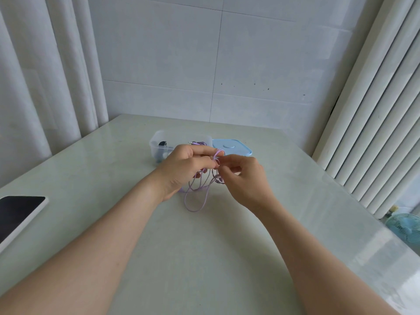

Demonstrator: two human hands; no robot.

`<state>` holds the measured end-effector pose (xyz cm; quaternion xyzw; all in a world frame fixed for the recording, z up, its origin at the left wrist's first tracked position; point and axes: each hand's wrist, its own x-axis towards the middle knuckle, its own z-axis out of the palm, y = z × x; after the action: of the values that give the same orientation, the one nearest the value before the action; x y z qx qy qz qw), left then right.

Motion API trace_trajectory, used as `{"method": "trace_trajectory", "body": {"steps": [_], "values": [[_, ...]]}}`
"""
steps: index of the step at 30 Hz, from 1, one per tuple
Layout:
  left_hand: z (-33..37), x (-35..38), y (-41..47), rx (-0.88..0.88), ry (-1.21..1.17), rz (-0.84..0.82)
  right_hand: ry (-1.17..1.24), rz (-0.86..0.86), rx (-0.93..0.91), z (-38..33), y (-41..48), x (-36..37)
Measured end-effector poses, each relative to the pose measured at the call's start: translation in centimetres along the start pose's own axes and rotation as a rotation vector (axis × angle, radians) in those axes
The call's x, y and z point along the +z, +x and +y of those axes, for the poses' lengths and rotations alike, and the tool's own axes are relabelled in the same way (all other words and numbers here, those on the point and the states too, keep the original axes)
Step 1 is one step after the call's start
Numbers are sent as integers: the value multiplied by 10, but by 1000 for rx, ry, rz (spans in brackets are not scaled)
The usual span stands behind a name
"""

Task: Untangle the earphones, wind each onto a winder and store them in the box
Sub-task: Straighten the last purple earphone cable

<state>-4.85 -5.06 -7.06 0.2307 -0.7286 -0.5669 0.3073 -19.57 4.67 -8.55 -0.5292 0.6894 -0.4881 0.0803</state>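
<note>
Two grips closed: left hand, right hand pinch purple earphones near box.

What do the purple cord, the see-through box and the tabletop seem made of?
The purple cord: likely soft rubbery plastic, matte, drooping in loops. The box: frosted translucent plastic; contents show through. The tabletop: perhaps polished stone or glass; pale, glossy reflections.

Pale green glossy worktop, grey-white tiled wall behind. White pleated curtains left and right. Blue fan low right. Soft, even light.
</note>
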Motion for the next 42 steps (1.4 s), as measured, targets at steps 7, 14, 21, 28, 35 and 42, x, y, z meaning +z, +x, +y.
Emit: {"method": "trace_trajectory", "body": {"steps": [7, 14, 21, 28, 35, 42], "values": [[-3, 2, 3, 25, 66, 49, 3, 33, -57, 2, 3, 0], [-10, 4, 2, 91, 215, 139, -109, 152, -158, 5, 7, 1], [-15, 5, 6, 208, 342, 260, -164, 95, -116, 2, 4, 1], [-14, 6, 2, 317, 626, 431, -20, -78, -38, -7, -4, -2], [-12, 10, 3, 319, 703, 408, -175, 18, -103, 2, -2, 2], [-6, 6, 5, 220, 359, 331, -106, 12, -21, -2, 0, -4]]}}
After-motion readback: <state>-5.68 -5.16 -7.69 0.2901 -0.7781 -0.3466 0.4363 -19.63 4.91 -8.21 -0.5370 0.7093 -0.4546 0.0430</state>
